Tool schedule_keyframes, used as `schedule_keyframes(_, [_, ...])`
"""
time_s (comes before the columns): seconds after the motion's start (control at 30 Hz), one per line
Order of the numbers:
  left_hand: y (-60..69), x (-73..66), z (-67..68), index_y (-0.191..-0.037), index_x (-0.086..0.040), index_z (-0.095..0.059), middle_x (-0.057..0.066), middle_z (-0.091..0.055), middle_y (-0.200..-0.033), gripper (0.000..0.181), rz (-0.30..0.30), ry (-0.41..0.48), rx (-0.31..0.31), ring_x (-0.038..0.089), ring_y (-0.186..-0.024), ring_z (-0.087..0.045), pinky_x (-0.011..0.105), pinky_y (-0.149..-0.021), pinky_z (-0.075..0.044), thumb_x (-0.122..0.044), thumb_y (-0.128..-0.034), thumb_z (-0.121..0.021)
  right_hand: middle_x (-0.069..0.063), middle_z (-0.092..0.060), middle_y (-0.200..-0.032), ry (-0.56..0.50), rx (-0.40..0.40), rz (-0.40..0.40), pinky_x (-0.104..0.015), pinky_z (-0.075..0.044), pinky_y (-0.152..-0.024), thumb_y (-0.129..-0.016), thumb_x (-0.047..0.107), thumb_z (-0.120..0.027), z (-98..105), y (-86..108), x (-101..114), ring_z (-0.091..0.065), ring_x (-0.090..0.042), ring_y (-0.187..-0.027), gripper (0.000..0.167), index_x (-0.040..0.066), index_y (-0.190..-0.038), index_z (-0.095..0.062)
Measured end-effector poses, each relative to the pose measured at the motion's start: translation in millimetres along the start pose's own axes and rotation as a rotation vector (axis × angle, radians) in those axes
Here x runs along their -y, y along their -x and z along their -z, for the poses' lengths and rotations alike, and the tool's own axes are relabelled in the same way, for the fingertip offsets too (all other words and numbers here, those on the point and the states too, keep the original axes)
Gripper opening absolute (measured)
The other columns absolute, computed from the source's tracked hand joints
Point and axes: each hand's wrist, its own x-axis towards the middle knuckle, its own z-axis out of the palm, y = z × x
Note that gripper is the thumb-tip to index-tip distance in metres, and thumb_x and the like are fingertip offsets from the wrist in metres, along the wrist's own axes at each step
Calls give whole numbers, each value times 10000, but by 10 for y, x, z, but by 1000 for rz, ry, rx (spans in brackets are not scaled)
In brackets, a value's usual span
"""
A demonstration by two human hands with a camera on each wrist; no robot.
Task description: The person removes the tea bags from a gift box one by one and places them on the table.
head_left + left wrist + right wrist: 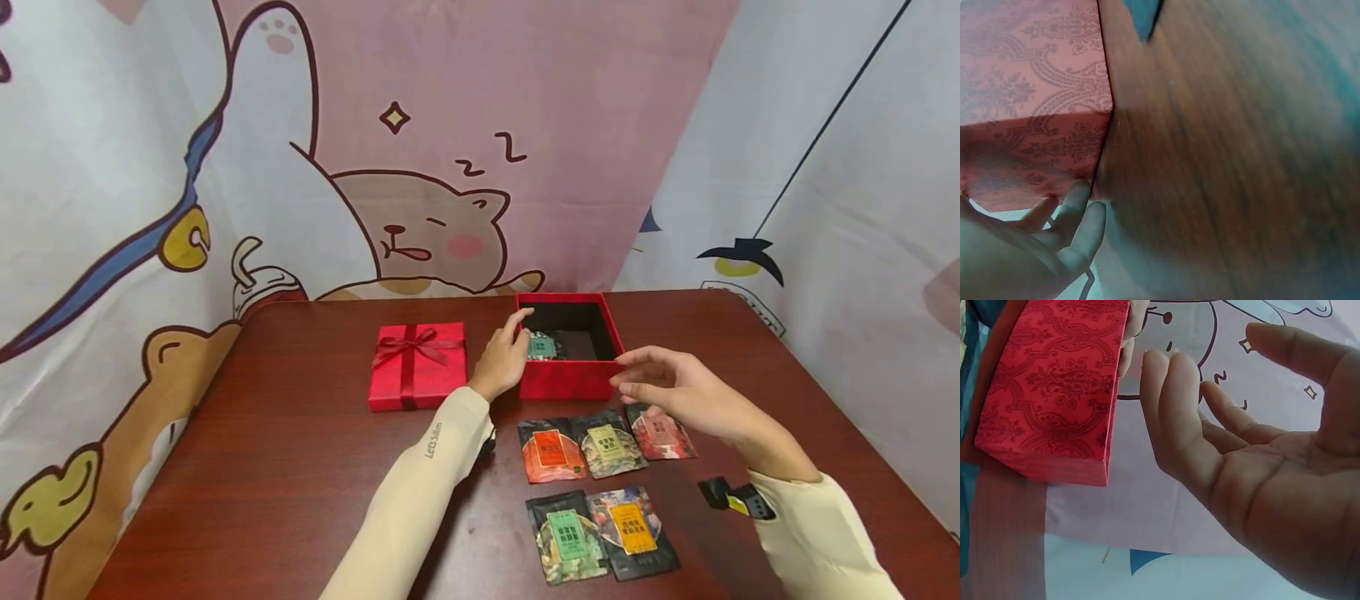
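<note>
An uncovered red box (567, 380) with a dark inside stands near the back of the table. A dark packet with a teal label (542, 345) lies in its left part. My left hand (504, 360) is at the box's left side; in the left wrist view its fingers (1075, 200) rest against the patterned red wall. By the front right corner of the box hovers my right hand (678, 387), its fingers loosely bent and holding nothing. The right wrist view shows a gap between this hand (1254, 462) and the box (1060, 381).
Left of the box lies a red lid (417, 367) with a ribbon bow. In front are several food packets: an orange-red one (551, 450), a yellow-green one (609, 445), a pink one (662, 432), a green one (567, 537) and one with an orange label (634, 530).
</note>
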Motion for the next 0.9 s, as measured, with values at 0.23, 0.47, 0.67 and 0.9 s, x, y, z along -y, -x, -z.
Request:
schedule_keyframes(0.23, [-12, 29, -5, -1487, -415, -388, 61, -547, -1221, 456, 5, -2, -9, 251, -1084, -541, 485, -810, -424, -434, -1037, -317, -259, -631, -1237, -23, -13, -3, -340, -575, -701, -975, 175, -631, -22, -131, 10, -697, -232, -966, 467, -43, -1358, -476])
schedule_keyframes(0.47, [-2, 22, 5, -1489, -415, -385, 78, -537, -1297, 453, 10, -4, -10, 260, -1143, -538, 513, -856, -433, -430, -1040, -323, -275, -623, -1244, -23, -25, -10, -345, -576, -725, -984, 188, -619, 0, -287, 52, -681, -303, -1011, 462, -46, -1354, -472])
schedule_keyframes(0.67, [-7, 11, 7, -1486, -419, -385, 80, -531, -1308, 450, 12, -1, -8, 263, -1178, -527, 525, -876, -433, -418, -1040, -325, -259, -622, -1259, -36, -33, -27, -349, -574, -760, -993, 205, -607, 12, -437, 82, -656, -380, -1056, 459, -46, -1352, -471])
schedule_keyframes(0.9, [-13, 24, -2, -1494, -407, -380, 79, -535, -1301, 455, -5, -7, -2, 246, -1158, -528, 496, -854, -428, -429, -1046, -308, -272, -607, -1281, -60, -44, -37, -382, -566, -811, -1004, 194, -583, -3, -645, 69, -687, -248, -1008, 448, -51, -1358, -459])
